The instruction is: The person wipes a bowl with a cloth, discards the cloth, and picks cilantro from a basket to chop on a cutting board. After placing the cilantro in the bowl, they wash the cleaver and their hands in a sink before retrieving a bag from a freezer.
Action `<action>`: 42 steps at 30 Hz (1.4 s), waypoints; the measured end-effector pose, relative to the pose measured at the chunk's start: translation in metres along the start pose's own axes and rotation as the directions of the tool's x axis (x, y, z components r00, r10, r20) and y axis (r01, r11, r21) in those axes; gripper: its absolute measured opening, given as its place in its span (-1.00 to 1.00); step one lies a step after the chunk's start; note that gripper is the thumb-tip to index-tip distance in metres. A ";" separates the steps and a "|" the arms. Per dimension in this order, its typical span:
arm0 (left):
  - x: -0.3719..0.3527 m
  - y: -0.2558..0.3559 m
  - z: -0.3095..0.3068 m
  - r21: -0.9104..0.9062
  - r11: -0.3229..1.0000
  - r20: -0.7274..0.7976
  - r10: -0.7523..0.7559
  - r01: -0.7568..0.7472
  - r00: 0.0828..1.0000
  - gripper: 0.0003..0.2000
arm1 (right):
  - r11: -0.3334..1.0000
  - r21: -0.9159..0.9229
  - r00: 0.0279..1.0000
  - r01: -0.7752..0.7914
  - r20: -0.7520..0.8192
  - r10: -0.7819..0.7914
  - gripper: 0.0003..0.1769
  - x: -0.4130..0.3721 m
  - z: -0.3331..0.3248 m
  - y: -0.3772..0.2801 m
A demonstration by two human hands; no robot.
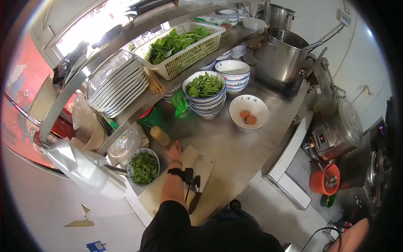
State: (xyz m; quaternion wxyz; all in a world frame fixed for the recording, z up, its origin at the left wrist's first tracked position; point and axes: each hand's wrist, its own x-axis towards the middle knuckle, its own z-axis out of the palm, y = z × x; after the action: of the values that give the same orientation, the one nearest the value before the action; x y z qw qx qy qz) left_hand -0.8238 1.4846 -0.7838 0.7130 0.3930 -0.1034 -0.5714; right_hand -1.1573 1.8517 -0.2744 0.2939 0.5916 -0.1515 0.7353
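Observation:
My left hand point(173, 151), with a black strap and small device at the wrist, is at the lower end of a yellowish bottle point(160, 136), its fingers closed round it and partly hidden. Just below lies a pale cutting board point(205, 167), with a dark-handled tool point(194, 203) beside my forearm. Chopped greens fill a bowl point(143, 167) to the left. Farther back, a white bowl point(248, 105) holds two brown eggs point(248, 117). Part of a bare arm point(356, 236) shows at the lower right edge; my right hand is out of view.
Leafy greens top a bowl stack point(205, 85). A shelf above the counter carries a greens basket point(187, 54) and stacked trays point(115, 84). A large steel pot point(282, 61) stands at the back right. An orange bucket point(325, 178) is at lower right.

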 end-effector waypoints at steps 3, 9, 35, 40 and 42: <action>0.008 -0.018 -0.034 -0.278 0.943 0.159 -0.140 0.180 0.977 -0.32 | 1.000 -0.001 1.000 0.003 -0.007 -0.003 -0.49 -0.002 -0.001 0.001; -0.111 0.017 0.023 0.066 0.996 0.192 -0.070 0.058 0.979 -0.34 | 1.000 -0.010 1.000 0.017 -0.002 -0.017 -0.50 -0.007 -0.003 0.001; -0.230 -0.018 0.059 0.430 0.899 0.482 -0.305 0.082 0.821 -0.50 | 0.556 -0.596 0.814 0.580 0.388 -0.433 -0.55 0.045 -0.151 -0.117; -0.268 -0.047 0.134 0.714 0.688 0.472 -0.338 -0.129 0.814 -0.51 | 0.250 -0.714 0.731 0.654 0.512 -0.452 -0.56 0.051 -0.211 -0.168; -0.249 -0.087 0.138 0.676 0.695 0.609 -0.338 -0.246 0.718 -0.49 | 0.045 -0.775 0.742 0.631 0.585 -0.326 -0.57 0.039 -0.252 -0.177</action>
State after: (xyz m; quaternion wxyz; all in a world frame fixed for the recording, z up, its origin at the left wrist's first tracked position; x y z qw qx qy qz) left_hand -1.0512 1.6438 -0.6755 0.3919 0.3970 -0.5660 -0.6070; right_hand -1.2507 2.1441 -0.3229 0.7945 0.3870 -0.3900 0.2584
